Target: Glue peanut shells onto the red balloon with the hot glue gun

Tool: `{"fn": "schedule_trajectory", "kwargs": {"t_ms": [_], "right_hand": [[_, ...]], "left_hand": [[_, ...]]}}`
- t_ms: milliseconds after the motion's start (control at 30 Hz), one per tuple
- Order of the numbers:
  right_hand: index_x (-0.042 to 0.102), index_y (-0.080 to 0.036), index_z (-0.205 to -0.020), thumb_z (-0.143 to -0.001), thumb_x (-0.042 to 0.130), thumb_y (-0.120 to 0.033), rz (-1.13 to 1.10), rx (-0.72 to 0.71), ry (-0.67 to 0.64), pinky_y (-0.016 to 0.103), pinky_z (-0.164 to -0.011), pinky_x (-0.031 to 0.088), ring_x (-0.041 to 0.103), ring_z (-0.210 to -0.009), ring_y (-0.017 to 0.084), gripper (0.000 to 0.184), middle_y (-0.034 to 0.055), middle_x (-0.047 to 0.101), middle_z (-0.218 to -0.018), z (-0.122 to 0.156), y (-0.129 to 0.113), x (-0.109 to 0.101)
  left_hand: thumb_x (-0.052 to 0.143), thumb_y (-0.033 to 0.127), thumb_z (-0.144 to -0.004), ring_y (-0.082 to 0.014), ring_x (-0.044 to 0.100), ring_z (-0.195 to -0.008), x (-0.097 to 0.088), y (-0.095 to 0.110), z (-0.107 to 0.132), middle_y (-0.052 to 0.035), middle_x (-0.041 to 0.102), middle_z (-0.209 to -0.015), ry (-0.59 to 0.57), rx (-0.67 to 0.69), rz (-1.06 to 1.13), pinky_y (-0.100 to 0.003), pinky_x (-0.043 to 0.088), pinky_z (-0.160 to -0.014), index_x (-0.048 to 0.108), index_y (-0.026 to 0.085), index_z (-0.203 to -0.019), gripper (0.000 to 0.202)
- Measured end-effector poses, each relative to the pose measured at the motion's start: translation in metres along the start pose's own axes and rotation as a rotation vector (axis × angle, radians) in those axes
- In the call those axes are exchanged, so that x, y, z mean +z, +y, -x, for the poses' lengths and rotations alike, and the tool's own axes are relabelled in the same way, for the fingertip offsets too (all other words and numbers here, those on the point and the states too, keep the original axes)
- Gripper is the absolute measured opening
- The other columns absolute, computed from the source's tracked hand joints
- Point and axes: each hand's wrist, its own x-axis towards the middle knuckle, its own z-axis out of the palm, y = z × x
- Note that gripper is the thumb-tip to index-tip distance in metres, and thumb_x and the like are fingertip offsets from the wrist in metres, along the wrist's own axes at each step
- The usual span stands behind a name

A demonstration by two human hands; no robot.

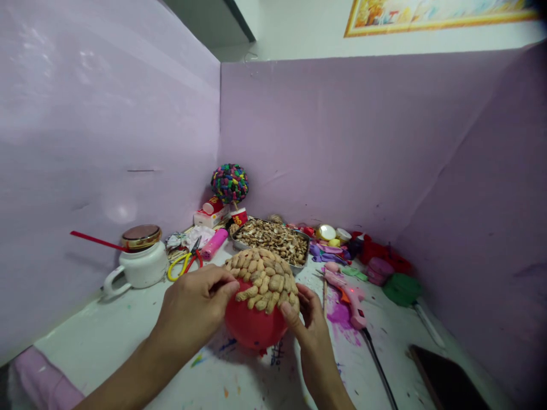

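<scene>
A red balloon [253, 327] sits low in the middle of the white table, its upper half covered with glued peanut shells [262, 277]. My left hand [194, 310] cups its left side, fingertips curled against the shells. My right hand [308, 322] presses its right side, fingers bent on the shell edge. A metal tray of peanut shells [273, 239] lies just behind the balloon. A pink glue gun [348, 296] rests to the right of my right hand.
A white lidded jug [139, 262], yellow-handled scissors [183, 263] and a pink tube [214, 244] lie at left. A multicoloured ball [229, 183] stands at the back. Balloons, small pots and a green lid [401, 287] crowd the right. A dark phone [444, 378] lies near right. Purple partitions enclose the table.
</scene>
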Motion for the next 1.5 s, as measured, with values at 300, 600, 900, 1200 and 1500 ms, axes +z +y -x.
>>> {"fn": "schedule_trajectory", "kwargs": {"t_ms": [300,600,900,1200,1500], "right_hand": [[0.048,-0.021,-0.105,-0.062,0.067,-0.047,-0.044,0.014,0.051,0.037,-0.081,0.044,0.052,-0.103,0.028,0.054,0.0094,0.058,-0.108,0.001,-0.002,0.002],[0.048,-0.021,-0.106,-0.06,0.068,-0.048,-0.07,0.029,0.078,0.036,-0.08,0.044,0.052,-0.103,0.027,0.056,0.0087,0.059,-0.108,0.003,-0.003,0.005],[0.045,-0.021,-0.109,-0.064,0.067,-0.046,-0.034,0.009,0.034,0.038,-0.083,0.044,0.049,-0.107,0.028,0.056,0.0099,0.055,-0.111,0.0,0.004,0.0],[0.045,-0.021,-0.109,-0.067,0.065,-0.045,-0.039,-0.009,0.038,0.039,-0.088,0.04,0.051,-0.106,0.026,0.052,0.0088,0.058,-0.111,0.0,0.003,0.0],[0.044,-0.021,-0.11,-0.07,0.064,-0.044,-0.059,-0.016,0.03,0.041,-0.089,0.039,0.052,-0.105,0.026,0.05,0.0089,0.056,-0.111,0.0,0.006,-0.001]], "left_hand": [[0.052,0.043,-0.068,-0.0129,0.048,-0.047,0.002,-0.002,0.002,0.0023,0.057,-0.047,-0.124,-0.218,0.107,-0.023,0.029,-0.045,0.064,0.019,-0.05,0.032],[0.056,0.045,-0.065,-0.0122,0.047,-0.046,0.009,-0.003,0.001,0.0023,0.055,-0.047,-0.107,-0.249,0.123,-0.023,0.029,-0.045,0.062,0.019,-0.05,0.031],[0.054,0.015,-0.072,-0.0115,0.052,-0.062,0.02,-0.004,0.001,0.0003,0.058,-0.069,0.064,0.183,0.216,-0.022,0.042,-0.055,0.06,0.018,-0.071,0.007],[0.047,0.005,-0.077,-0.0119,0.056,-0.072,0.029,-0.009,0.004,-0.004,0.056,-0.079,0.127,0.563,0.234,-0.022,0.047,-0.06,0.064,0.016,-0.088,0.023],[0.047,0.008,-0.078,-0.0118,0.056,-0.07,0.027,-0.005,-0.002,-0.0044,0.057,-0.076,0.052,0.525,0.249,-0.022,0.047,-0.059,0.066,0.015,-0.082,0.02]]}}
